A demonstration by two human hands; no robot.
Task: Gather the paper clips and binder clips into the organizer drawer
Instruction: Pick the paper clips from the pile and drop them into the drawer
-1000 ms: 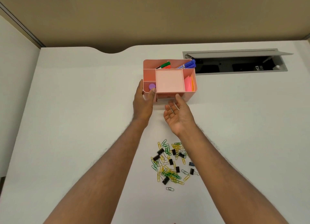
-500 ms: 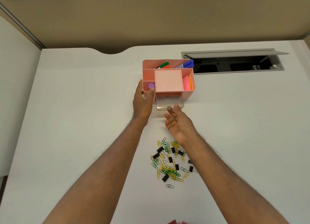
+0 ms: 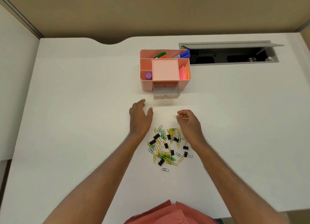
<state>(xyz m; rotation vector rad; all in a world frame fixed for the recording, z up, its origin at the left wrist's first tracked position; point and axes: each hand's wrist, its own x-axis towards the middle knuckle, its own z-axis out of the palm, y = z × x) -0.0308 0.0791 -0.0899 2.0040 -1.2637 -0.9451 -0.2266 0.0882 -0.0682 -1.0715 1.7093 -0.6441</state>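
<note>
A pink desk organizer stands on the white desk, its clear drawer pulled out toward me and empty. A pile of yellow and green paper clips mixed with black binder clips lies nearer to me. My left hand hovers flat, fingers apart, just left of the pile's far edge. My right hand is loosely curled above the pile's far right edge; I see nothing held in it. Both hands are clear of the organizer.
The organizer's top holds markers, a purple cap and sticky notes. An open grey cable hatch is set into the desk at the back right. A beige partition rises behind the desk. My red shirt shows at the bottom.
The drawer slid out of the organizer. Both hands let go of the organizer and drew back toward me, to the far edge of the clip pile.
</note>
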